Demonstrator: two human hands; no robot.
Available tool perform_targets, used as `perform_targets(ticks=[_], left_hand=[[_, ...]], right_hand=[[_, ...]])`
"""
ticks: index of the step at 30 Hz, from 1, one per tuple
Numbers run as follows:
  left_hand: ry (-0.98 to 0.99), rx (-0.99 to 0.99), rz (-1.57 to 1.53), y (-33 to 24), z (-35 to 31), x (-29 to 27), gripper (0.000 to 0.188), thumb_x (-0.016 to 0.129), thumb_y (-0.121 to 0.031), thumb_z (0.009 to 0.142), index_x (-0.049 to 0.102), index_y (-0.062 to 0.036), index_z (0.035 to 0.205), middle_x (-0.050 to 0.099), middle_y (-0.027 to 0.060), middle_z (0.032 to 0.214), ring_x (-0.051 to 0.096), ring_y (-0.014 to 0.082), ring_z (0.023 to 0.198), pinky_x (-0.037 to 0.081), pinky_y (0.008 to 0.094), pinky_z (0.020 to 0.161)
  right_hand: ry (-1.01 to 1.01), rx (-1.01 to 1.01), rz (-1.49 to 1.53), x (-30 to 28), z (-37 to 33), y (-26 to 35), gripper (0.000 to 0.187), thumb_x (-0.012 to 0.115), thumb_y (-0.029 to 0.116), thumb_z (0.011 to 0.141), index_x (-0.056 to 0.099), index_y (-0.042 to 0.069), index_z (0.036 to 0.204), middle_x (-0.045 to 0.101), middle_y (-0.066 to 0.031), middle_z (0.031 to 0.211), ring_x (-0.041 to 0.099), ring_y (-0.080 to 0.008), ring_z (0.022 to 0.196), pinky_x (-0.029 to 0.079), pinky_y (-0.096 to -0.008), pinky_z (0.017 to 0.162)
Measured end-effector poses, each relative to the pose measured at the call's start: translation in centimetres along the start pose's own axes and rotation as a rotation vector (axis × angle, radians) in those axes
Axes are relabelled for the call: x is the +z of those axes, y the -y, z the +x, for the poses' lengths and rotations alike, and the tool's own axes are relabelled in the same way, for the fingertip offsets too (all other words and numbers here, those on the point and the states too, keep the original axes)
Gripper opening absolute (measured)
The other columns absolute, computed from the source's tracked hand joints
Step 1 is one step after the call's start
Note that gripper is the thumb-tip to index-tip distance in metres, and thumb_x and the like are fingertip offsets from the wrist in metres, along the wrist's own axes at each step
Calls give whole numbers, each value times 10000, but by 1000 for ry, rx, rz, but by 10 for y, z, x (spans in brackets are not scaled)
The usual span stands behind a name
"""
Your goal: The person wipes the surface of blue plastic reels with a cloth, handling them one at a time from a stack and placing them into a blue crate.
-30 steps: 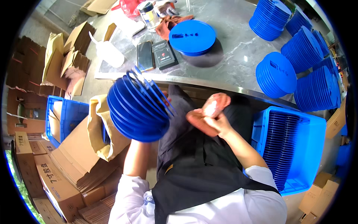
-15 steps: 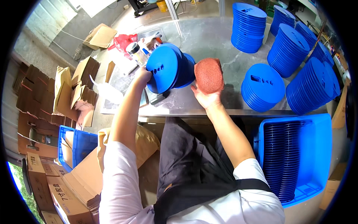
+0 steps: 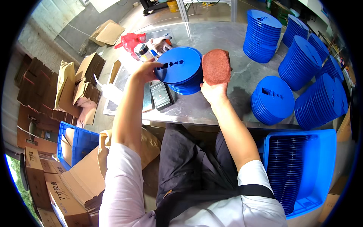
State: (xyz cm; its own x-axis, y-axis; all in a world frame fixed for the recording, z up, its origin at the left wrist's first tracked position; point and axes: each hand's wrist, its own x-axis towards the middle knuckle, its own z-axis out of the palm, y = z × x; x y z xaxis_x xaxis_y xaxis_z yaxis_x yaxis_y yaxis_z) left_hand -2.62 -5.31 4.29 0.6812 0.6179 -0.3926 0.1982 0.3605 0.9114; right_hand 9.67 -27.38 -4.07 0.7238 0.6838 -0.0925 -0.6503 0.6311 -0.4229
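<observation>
A round blue plastic disc (image 3: 179, 68) with cut-out slots lies nearly flat at the top of a short stack of like discs (image 3: 185, 87) on the metal table. My left hand (image 3: 146, 71) grips the disc at its left edge, fingers on its upper face near the slots and the thumb out of sight. My right hand (image 3: 214, 92) holds a reddish-brown scouring pad (image 3: 216, 67) upright, just right of the stack, its fingers mostly hidden behind the pad. Whether the pad touches the discs I cannot tell.
Several stacks of blue discs (image 3: 272, 100) stand on the table's right side. A dark flat device (image 3: 162, 96), a lidded jar (image 3: 142, 52), gloves (image 3: 160, 43) and a red bag (image 3: 132, 41) lie left. Below right, a blue crate (image 3: 317, 170) holds more discs; cardboard (image 3: 83, 174) fills the lower left.
The disc in my left hand has gone from steeply tilted to nearly flat over the stack. My right hand still holds the pad, close to the discs. The whole view has shifted slightly.
</observation>
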Motion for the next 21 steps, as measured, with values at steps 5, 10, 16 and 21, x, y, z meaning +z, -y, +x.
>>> perform_targets(ticks=[5, 10, 16, 21], left_hand=[[-46, 103, -477, 55, -3, -15, 775, 380, -670, 918, 272, -165, 1495, 359, 132, 1503, 381, 355, 1338, 284, 622, 1057], [165, 166, -557, 61, 13, 26, 886, 155, -796, 871, 412, -171, 1445, 431, 123, 1468, 354, 387, 1356, 228, 678, 1051], [-7, 135, -720, 36, 15, 50, 757, 223, -709, 937, 542, -124, 1296, 613, 87, 1245, 562, 280, 1143, 426, 443, 1001], [-387, 587, -370, 83, -33, 5, 458, 514, -382, 989, 517, -69, 1322, 549, 86, 1274, 484, 214, 1184, 378, 416, 989]], right_hand=[[105, -192, -61, -10, 17, -2, 640, 368, 760, 833, 506, 317, 1275, 468, 81, 1366, 366, -152, 1188, 117, -402, 1049], [-17, 5, -8, -59, 77, 22, 553, 437, 694, 800, 598, 261, 1104, 591, 32, 1051, 437, -171, 869, 146, -420, 1043], [455, 248, 83, -92, 109, 48, 699, 387, 747, 776, 564, 238, 1220, 559, -28, 1194, 449, -241, 1002, 179, -464, 1043], [-28, -248, -252, -39, 5, 35, 595, 441, 601, 887, 477, 243, 1361, 498, 12, 1362, 436, -184, 1261, 277, -434, 1046]])
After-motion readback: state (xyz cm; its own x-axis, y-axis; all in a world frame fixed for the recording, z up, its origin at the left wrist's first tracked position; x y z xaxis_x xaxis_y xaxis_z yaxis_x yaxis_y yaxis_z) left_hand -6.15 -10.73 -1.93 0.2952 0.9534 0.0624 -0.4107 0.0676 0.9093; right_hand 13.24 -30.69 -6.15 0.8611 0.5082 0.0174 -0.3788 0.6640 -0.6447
